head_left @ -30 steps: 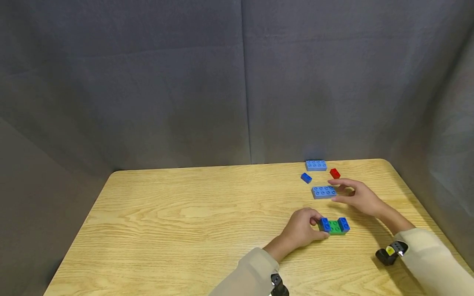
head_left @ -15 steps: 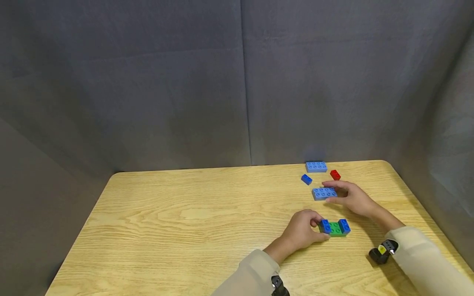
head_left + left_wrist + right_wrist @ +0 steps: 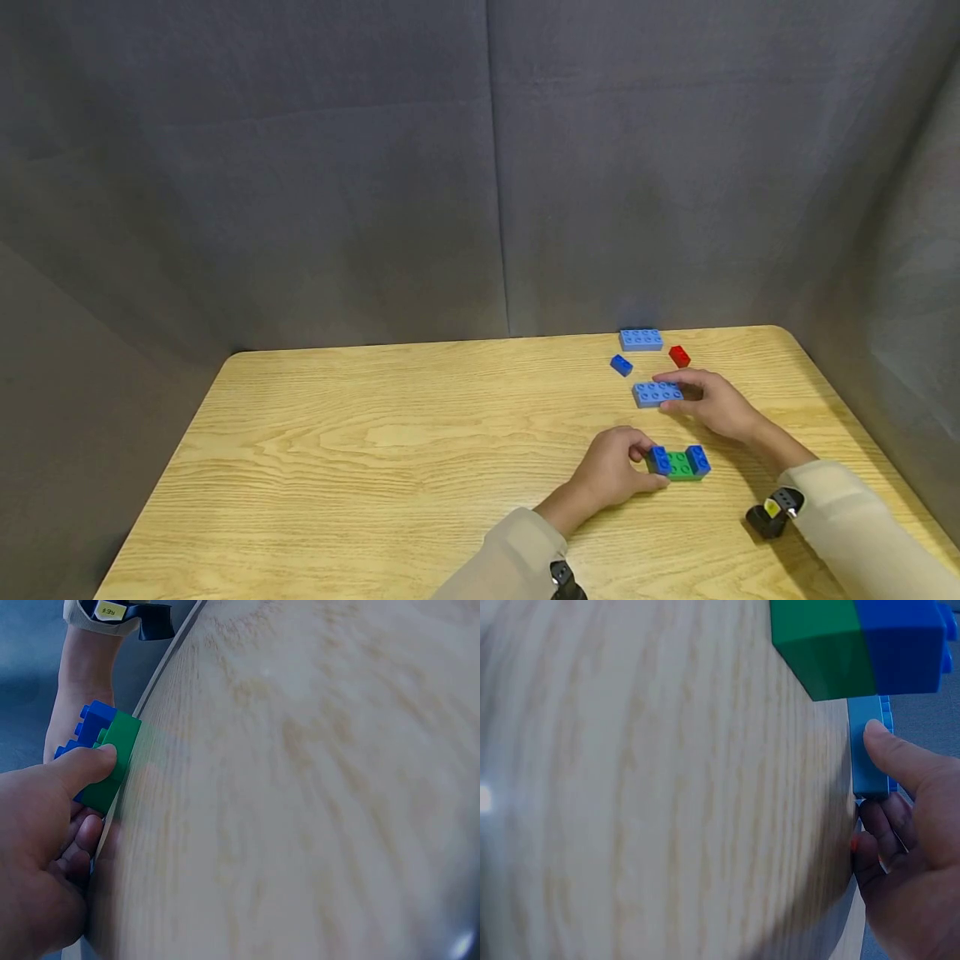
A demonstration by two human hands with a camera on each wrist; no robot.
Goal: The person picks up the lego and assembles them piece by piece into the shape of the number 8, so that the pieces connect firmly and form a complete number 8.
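Note:
In the head view a green building brick [image 3: 678,467] lies on the table, a small dark blue brick [image 3: 660,460] on its left end and another dark blue brick [image 3: 698,460] on its right end. My left hand [image 3: 609,468] grips this assembly at its left end; the left wrist view shows the thumb on the green side [image 3: 120,761]. Just beyond, my right hand [image 3: 716,406] pinches the right end of a light blue eight-stud brick [image 3: 648,395], which sits on the table studs up. Its thumb lies against the brick's near side [image 3: 866,754] in the right wrist view.
Behind the right hand are a small red brick [image 3: 679,357], a small dark blue brick [image 3: 621,365] and a second light blue brick [image 3: 641,340] near the table's back edge. Grey curtains [image 3: 375,208] rise behind the wooden table [image 3: 337,450].
My right hand has moved left onto the light blue brick, and its thumb and fingers have come round the right end. The left hand keeps its hold on the green brick.

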